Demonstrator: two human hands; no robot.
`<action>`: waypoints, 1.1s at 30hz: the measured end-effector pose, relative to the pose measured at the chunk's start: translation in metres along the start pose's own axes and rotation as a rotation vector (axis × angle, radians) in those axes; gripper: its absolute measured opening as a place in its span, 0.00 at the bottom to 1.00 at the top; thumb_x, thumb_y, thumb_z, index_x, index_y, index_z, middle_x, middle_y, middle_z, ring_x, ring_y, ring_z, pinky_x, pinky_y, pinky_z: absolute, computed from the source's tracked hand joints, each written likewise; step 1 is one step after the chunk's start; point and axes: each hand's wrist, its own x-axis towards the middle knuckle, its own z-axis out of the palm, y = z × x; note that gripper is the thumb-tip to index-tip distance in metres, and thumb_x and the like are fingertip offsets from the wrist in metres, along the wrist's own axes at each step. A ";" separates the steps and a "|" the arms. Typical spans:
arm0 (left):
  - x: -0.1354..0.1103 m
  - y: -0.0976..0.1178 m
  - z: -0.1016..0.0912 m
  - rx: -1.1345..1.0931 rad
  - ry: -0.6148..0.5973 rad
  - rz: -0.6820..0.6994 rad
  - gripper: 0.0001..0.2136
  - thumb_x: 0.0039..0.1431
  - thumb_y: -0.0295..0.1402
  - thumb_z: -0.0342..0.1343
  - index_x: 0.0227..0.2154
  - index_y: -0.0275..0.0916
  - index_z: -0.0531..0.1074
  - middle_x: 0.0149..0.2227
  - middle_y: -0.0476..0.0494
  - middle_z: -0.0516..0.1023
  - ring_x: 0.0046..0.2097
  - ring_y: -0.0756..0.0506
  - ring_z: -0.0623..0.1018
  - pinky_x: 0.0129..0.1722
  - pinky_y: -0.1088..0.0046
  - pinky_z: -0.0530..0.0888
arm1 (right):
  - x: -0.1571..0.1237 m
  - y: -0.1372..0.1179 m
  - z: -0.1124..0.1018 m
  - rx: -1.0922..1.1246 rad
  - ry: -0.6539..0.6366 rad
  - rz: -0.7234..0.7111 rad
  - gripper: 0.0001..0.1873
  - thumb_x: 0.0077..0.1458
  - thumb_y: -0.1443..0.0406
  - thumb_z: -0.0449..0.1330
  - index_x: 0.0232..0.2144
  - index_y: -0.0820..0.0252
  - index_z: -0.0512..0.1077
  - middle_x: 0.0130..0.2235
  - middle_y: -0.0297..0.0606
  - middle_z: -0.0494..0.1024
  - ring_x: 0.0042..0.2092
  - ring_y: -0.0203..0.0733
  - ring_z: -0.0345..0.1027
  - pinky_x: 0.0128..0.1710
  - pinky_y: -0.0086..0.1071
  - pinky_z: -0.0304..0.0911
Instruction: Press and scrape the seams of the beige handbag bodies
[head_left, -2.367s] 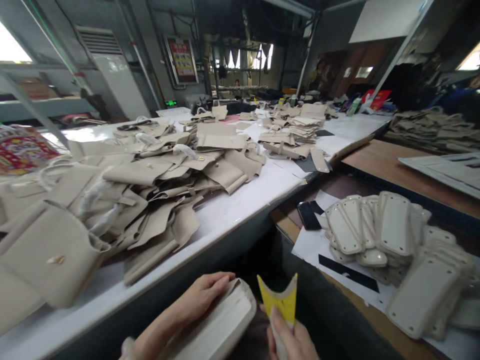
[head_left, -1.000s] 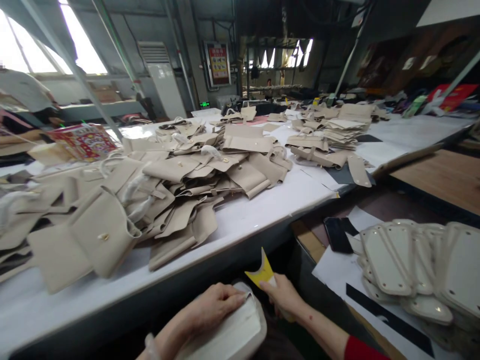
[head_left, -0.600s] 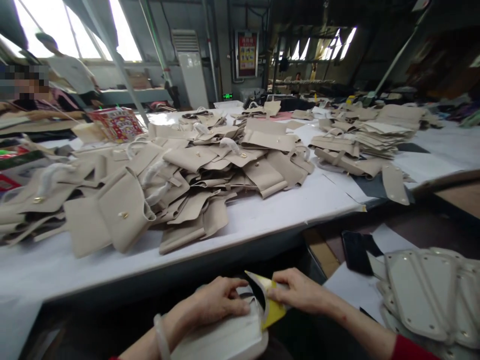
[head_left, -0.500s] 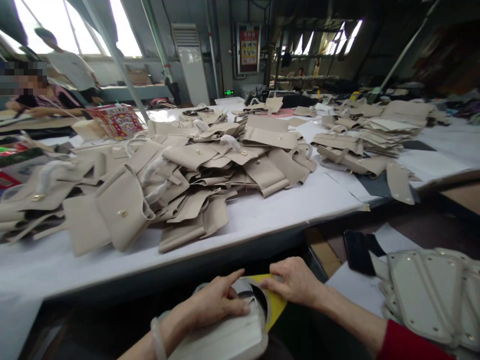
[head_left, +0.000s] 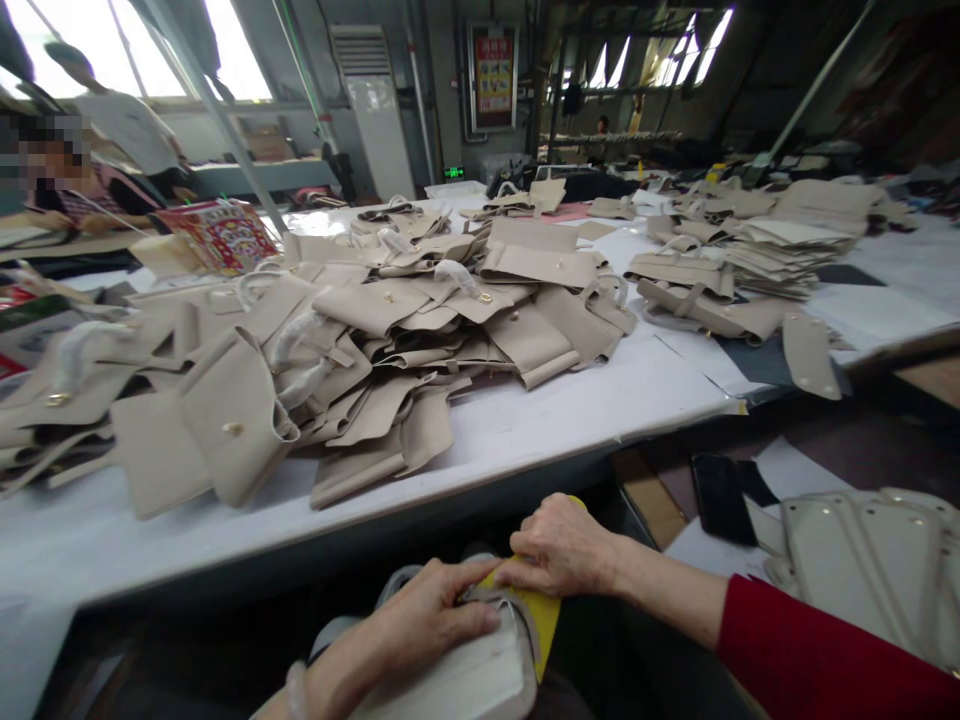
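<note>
My left hand (head_left: 439, 612) lies over a pale, rounded piece that looks like a bag body (head_left: 457, 680), low in the view. Its thumb presses on the top near the end, and the fingers go round the far side, partly hidden. A yellow sheet (head_left: 550, 625) stands against the right end of that piece, beside a grey edge. My right hand (head_left: 559, 548) is closed on the sheet's upper part, its thumb pointing at my left fingertips. The two hands nearly touch.
Many beige bag pieces (head_left: 450, 310) are heaped on the white table (head_left: 525, 440). At the right lie a black phone (head_left: 721, 498) and several stacked cream panels (head_left: 862, 560). Another pile of beige pieces (head_left: 787, 250) sits further back. Two people (head_left: 124, 125) are at the far left.
My right hand has moved left with the yellow sheet, closer to my left fingers. The dark gap at the end of the pale piece is covered now. The view has shifted slightly.
</note>
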 end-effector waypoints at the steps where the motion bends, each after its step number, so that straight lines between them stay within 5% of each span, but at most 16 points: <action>1: 0.000 0.001 0.000 0.003 0.002 0.009 0.17 0.62 0.44 0.53 0.51 0.48 0.74 0.38 0.55 0.79 0.37 0.46 0.73 0.42 0.74 0.65 | 0.001 0.000 0.000 -0.010 -0.001 0.001 0.32 0.63 0.44 0.49 0.23 0.60 0.76 0.25 0.44 0.81 0.27 0.43 0.74 0.24 0.33 0.39; 15: -0.003 -0.002 0.004 0.106 0.003 -0.051 0.16 0.66 0.45 0.49 0.51 0.51 0.73 0.42 0.50 0.79 0.44 0.41 0.74 0.47 0.68 0.64 | 0.004 -0.002 0.002 -0.059 -0.031 -0.020 0.33 0.63 0.43 0.47 0.23 0.58 0.75 0.26 0.40 0.82 0.28 0.43 0.76 0.23 0.32 0.41; 19: -0.003 -0.001 0.005 0.144 -0.013 -0.055 0.16 0.67 0.45 0.48 0.53 0.54 0.72 0.39 0.50 0.79 0.40 0.42 0.75 0.39 0.70 0.64 | 0.003 -0.006 0.002 -0.073 -0.056 -0.014 0.33 0.65 0.44 0.45 0.24 0.58 0.76 0.26 0.40 0.82 0.28 0.45 0.77 0.23 0.32 0.44; 27: -0.002 -0.003 0.008 0.209 0.020 0.003 0.17 0.68 0.45 0.46 0.56 0.59 0.69 0.39 0.51 0.82 0.39 0.43 0.79 0.39 0.71 0.66 | -0.005 -0.016 0.008 -0.075 -0.096 0.083 0.31 0.68 0.49 0.42 0.28 0.57 0.77 0.28 0.41 0.82 0.30 0.50 0.79 0.25 0.34 0.56; 33: -0.001 -0.004 0.011 0.244 0.048 -0.003 0.16 0.68 0.45 0.46 0.51 0.52 0.73 0.36 0.49 0.82 0.36 0.43 0.80 0.35 0.72 0.65 | -0.011 -0.030 0.015 -0.061 -0.089 0.209 0.34 0.69 0.51 0.38 0.29 0.57 0.78 0.28 0.43 0.82 0.31 0.54 0.79 0.28 0.37 0.63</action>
